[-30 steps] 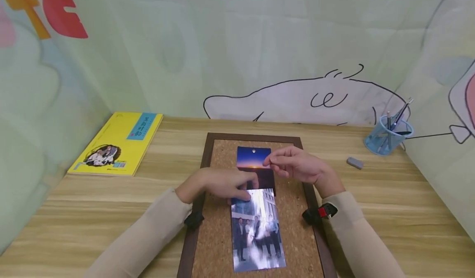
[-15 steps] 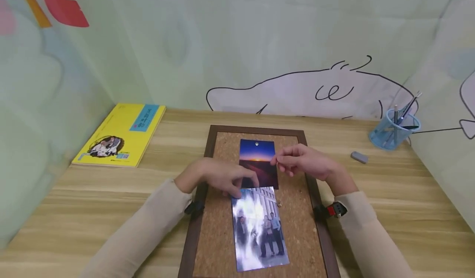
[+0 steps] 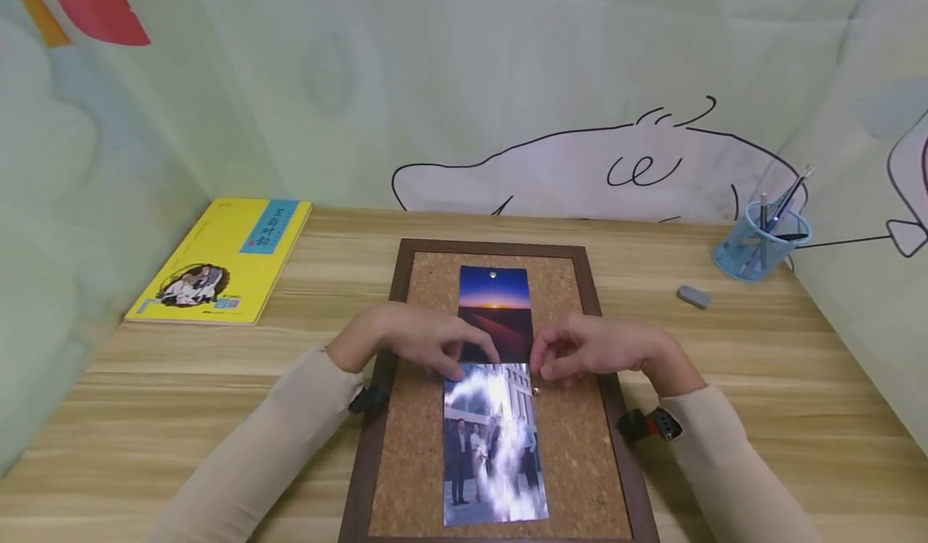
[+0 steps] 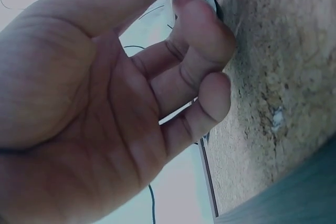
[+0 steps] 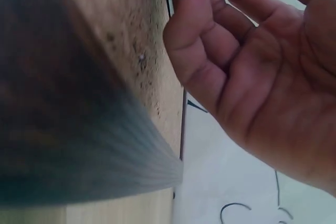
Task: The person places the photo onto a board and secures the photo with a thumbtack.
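A glossy group photo (image 3: pixel 493 446) lies on a framed cork board (image 3: pixel 580 462), just below a sunset photo (image 3: pixel 495 305) that has a silver pushpin (image 3: pixel 493 275) at its top. My left hand (image 3: pixel 420 337) pinches the group photo at its top left, thumb on the corner and index finger at the upper edge. In the left wrist view, the other fingers (image 4: pixel 210 98) curl beside the cork. My right hand (image 3: pixel 598 348) hovers by the photo's top right corner, thumb and index finger close together; whether something small is between them is hidden. Another small metal pin (image 3: pixel 536 391) sits at the photo's right edge.
To the left lies a yellow book (image 3: pixel 217 261). At the right stand a blue mesh pen cup (image 3: pixel 760 245) with pencils and a grey eraser (image 3: pixel 693 296). Fabric curtains (image 3: pixel 464 84) surround the wooden table (image 3: pixel 341 261).
The group photo has slid slightly down, away from the sunset photo, with my left hand. My right hand has come down from beside the sunset photo to the group photo's top right corner.
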A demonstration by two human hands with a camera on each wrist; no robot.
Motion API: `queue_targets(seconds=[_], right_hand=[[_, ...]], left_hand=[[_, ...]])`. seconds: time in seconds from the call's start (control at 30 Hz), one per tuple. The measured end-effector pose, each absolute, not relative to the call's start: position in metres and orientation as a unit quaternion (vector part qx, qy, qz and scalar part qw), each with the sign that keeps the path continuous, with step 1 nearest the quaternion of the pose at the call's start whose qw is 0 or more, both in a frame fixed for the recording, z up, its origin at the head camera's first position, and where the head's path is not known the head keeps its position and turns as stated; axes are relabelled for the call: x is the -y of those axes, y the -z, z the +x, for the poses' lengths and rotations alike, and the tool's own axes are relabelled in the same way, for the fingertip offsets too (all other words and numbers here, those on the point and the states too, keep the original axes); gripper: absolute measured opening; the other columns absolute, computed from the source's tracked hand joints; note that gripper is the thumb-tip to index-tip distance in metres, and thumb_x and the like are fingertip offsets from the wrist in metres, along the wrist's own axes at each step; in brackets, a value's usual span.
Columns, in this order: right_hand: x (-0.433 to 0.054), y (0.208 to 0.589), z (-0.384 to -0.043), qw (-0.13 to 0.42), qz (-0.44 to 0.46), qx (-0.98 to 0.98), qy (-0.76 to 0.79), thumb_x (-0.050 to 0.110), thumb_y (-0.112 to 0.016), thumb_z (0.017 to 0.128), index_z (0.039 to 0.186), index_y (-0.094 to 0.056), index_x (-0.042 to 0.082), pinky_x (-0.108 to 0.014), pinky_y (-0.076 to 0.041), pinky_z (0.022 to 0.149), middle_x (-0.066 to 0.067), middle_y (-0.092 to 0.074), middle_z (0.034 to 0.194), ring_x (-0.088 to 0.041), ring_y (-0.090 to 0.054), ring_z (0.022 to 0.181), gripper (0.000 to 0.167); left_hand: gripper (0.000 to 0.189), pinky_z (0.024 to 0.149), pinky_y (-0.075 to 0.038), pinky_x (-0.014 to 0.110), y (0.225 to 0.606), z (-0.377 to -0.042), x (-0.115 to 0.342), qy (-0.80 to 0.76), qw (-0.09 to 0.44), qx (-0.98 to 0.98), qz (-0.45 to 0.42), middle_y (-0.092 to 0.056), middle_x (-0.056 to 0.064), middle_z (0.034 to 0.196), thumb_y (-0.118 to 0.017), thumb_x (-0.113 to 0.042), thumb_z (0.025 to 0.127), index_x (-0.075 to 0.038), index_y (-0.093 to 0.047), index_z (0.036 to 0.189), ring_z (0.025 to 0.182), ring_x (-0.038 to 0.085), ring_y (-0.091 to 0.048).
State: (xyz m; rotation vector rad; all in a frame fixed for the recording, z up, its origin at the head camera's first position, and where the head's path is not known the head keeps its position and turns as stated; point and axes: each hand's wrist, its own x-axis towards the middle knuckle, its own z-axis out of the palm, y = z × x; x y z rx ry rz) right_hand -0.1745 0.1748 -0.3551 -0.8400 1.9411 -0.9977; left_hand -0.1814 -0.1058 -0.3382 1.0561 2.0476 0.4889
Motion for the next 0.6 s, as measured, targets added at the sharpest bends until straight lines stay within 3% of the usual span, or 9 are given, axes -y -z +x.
queue_targets(seconds=[0.2, 0.37, 0.6], right_hand=[[-0.166, 0.353, -0.169, 0.372, -0.399, -0.768, 0.335, 0.005, -0.067, 0.094, 0.097, -0.067, 0.004, -0.025, -0.050, 0.066, 0.003, -0.065, 0.086, -0.010, -0.059, 0.074, 0.004], [-0.158, 0.354, -0.164, 0.351, -0.398, -0.793, 0.299, 0.004, -0.071, 0.090, 0.092, -0.067, 0.007, -0.023, -0.048, 0.062, 0.007, -0.061, 0.078, -0.006, -0.056, 0.068, 0.006], [-0.156, 0.353, -0.162, 0.345, -0.384, -0.812, 0.271, 0.006, -0.069, 0.093, 0.088, -0.068, 0.008, -0.023, -0.045, 0.060, 0.008, -0.059, 0.074, -0.005, -0.053, 0.065, 0.006]], left_hand=[[0.042, 0.065, -0.049, 0.026, 0.339, -0.180, 0.104, -0.192, 0.381, -0.797, 0.427, -0.061, -0.001, 0.079, -0.063, -0.012, 0.099, -0.025, -0.055, 0.139, 0.068, 0.011, -0.059], [0.041, 0.064, -0.047, 0.024, 0.339, -0.180, 0.102, -0.194, 0.386, -0.799, 0.419, -0.061, -0.001, 0.076, -0.063, -0.011, 0.099, -0.023, -0.055, 0.138, 0.065, 0.011, -0.059], [0.026, 0.061, -0.046, 0.024, 0.341, -0.180, 0.101, -0.205, 0.380, -0.806, 0.404, -0.058, -0.003, 0.073, -0.066, -0.012, 0.098, -0.015, -0.057, 0.122, 0.064, 0.009, -0.056]])
